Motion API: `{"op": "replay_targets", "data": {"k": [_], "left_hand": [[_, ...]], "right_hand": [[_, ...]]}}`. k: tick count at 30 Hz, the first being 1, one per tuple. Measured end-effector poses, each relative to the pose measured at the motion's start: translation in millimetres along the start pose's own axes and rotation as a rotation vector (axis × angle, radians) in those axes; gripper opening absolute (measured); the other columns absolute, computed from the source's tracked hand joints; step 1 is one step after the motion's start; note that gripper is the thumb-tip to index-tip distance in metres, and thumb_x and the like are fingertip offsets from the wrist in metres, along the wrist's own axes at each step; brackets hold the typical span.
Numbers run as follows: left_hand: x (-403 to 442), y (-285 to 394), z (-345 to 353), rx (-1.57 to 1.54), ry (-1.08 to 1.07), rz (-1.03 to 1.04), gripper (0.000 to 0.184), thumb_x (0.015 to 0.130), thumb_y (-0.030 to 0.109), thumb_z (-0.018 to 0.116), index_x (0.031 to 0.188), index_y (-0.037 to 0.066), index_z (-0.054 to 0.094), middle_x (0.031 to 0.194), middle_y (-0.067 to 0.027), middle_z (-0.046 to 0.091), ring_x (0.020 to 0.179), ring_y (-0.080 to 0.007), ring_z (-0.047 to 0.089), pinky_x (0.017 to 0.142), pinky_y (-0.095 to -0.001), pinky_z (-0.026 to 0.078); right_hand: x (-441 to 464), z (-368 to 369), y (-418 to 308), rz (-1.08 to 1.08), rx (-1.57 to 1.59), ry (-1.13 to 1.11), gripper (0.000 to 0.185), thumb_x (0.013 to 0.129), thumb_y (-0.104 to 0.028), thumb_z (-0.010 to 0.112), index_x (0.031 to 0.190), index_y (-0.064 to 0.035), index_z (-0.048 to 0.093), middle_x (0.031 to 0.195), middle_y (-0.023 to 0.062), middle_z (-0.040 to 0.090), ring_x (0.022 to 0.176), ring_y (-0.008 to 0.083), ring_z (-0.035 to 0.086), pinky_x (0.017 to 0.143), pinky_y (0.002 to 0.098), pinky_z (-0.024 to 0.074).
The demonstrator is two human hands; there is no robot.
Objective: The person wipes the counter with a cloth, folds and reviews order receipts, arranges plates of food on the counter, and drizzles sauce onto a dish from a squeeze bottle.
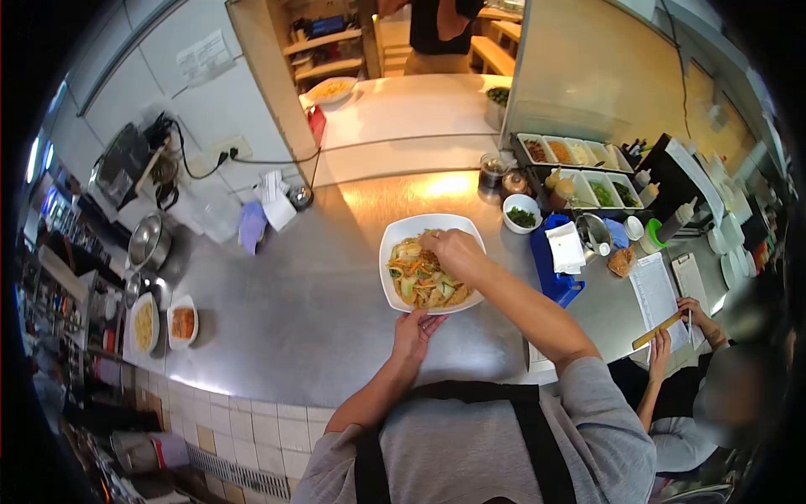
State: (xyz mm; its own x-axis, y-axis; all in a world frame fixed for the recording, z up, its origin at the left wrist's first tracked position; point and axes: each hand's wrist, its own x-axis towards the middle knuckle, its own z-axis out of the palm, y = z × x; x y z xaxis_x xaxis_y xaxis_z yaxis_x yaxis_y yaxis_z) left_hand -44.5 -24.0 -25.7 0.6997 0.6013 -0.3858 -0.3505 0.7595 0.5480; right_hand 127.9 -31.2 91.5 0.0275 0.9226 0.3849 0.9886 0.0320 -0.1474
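A white square bowl (389, 286) of noodles with vegetables (426, 277) stands on the steel counter in front of me. My left hand (414, 334) is at the bowl's near edge, its fingers at the rim and partly under it. Over the upper right of the bowl, my right hand (457, 254) reaches down with its fingers pressed together at the noodles; whatever lies between the fingertips is hidden. A small white bowl of chopped greens (522, 215) sits to the right, beyond my right forearm.
Right: a blue tray (564, 288) with napkins, garnish containers (579, 172) and bottles; a co-worker's hands (663, 343) hold a ruler-like strip near papers. Left: two food dishes (182, 338) and metal bowls (149, 242). Another person stands beyond the pass-through shelf (403, 113).
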Motion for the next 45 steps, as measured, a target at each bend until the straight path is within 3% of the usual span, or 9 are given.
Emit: {"op": "replay_targets", "data": {"k": [2, 9, 17, 21, 23, 26, 29, 32, 45], "left_hand": [[35.0, 11.8, -6.6, 0.019, -0.029, 0.015, 0.031, 0.082, 0.003, 0.048, 0.111, -0.009, 0.045, 0.103, -0.0197, 0.059, 0.093, -0.0303, 0.062, 0.082, -0.0406, 0.055], [135.3, 67.3, 17.1, 0.066, -0.02, 0.077, 0.031, 0.081, 0.005, 0.049, 0.108, -0.008, 0.047, 0.098, -0.0207, 0.06, 0.086, -0.0311, 0.063, 0.077, -0.0382, 0.057], [269.7, 109.5, 15.5, 0.075, -0.067, 0.082, 0.034, 0.088, 0.01, 0.05, 0.117, -0.004, 0.042, 0.103, -0.0196, 0.057, 0.091, -0.0326, 0.06, 0.079, -0.037, 0.056], [276.0, 116.8, 25.1, 0.052, -0.203, 0.232, 0.036, 0.091, 0.012, 0.051, 0.124, 0.001, 0.043, 0.112, -0.0114, 0.057, 0.101, -0.0231, 0.057, 0.085, -0.0348, 0.049], [252.5, 118.6, 31.6, 0.098, -0.177, 0.219, 0.039, 0.091, 0.012, 0.052, 0.127, 0.001, 0.042, 0.111, -0.011, 0.057, 0.102, -0.0224, 0.056, 0.086, -0.0341, 0.047], [223.4, 106.4, 11.4, 0.376, -0.196, 0.087, 0.039, 0.091, 0.012, 0.051, 0.127, -0.001, 0.043, 0.11, -0.011, 0.058, 0.1, -0.0209, 0.057, 0.086, -0.032, 0.047], [181.5, 89.5, -14.6, 0.54, -0.245, 0.081, 0.035, 0.091, 0.01, 0.051, 0.123, -0.003, 0.047, 0.108, -0.0113, 0.058, 0.097, -0.0198, 0.058, 0.084, -0.0292, 0.048], [136.2, 83.2, -37.6, 0.51, -0.25, 0.144, 0.031, 0.091, 0.008, 0.049, 0.12, -0.004, 0.05, 0.106, -0.0117, 0.059, 0.094, -0.019, 0.06, 0.082, -0.0271, 0.049], [156.9, 101.2, -25.4, 0.682, -0.084, 0.109, 0.018, 0.088, 0.016, 0.055, 0.101, 0.004, 0.057, 0.079, -0.0048, 0.06, 0.065, -0.0114, 0.057, 0.057, -0.0228, 0.048]], "right_hand": [[17.8, 10.1, 7.0, 0.15, 0.079, -0.053, 0.032, 0.075, -0.011, 0.057, 0.108, -0.008, 0.059, 0.116, 0.0208, 0.052, 0.091, 0.0327, 0.06, 0.083, 0.0413, 0.0443], [17.3, -0.8, 5.3, 0.191, 0.231, 0.277, 0.051, 0.074, -0.014, 0.066, 0.123, -0.0133, 0.052, 0.137, 0.0185, 0.036, 0.117, 0.0347, 0.046, 0.096, 0.0409, 0.0387], [-126.7, -30.5, -11.9, 0.547, 0.272, 0.394, 0.034, 0.077, -0.013, 0.066, 0.11, -0.0061, 0.059, 0.123, 0.0172, 0.05, 0.103, 0.032, 0.055, 0.09, 0.0369, 0.0424], [-227.3, -58.9, -7.4, 0.768, 0.064, 0.606, 0.013, 0.085, -0.012, 0.057, 0.081, 0.0004, 0.059, 0.087, 0.0124, 0.058, 0.081, 0.0229, 0.056, 0.073, 0.0319, 0.0445], [-296.4, -58.2, -5.7, 1.093, 0.257, 0.775, 0.028, 0.09, -0.017, 0.051, 0.069, 0.0008, 0.053, 0.069, 0.0076, 0.053, 0.064, 0.0159, 0.05, 0.06, 0.0291, 0.041], [-376.5, -61.7, -20.4, 1.627, 0.057, 0.547, 0.033, 0.09, -0.019, 0.049, 0.063, -0.001, 0.053, 0.065, 0.0074, 0.054, 0.06, 0.0161, 0.051, 0.055, 0.0305, 0.0407], [-511.7, 25.1, -36.1, 1.34, -0.487, 0.574, 0.023, 0.09, -0.019, 0.049, 0.078, -0.0036, 0.061, 0.069, 0.0098, 0.058, 0.066, 0.0221, 0.058, 0.059, 0.0343, 0.0446], [-513.0, 48.6, -71.6, 1.923, 0.317, 0.672, 0.019, 0.089, -0.018, 0.049, 0.083, -0.0036, 0.06, 0.073, 0.0097, 0.059, 0.066, 0.0214, 0.059, 0.059, 0.0333, 0.046], [-490.2, 79.4, -84.9, 2.072, 1.133, 0.807, 0.022, 0.089, -0.015, 0.05, 0.107, -0.0038, 0.055, 0.09, 0.0092, 0.062, 0.066, 0.0183, 0.062, 0.058, 0.0287, 0.052]]}}
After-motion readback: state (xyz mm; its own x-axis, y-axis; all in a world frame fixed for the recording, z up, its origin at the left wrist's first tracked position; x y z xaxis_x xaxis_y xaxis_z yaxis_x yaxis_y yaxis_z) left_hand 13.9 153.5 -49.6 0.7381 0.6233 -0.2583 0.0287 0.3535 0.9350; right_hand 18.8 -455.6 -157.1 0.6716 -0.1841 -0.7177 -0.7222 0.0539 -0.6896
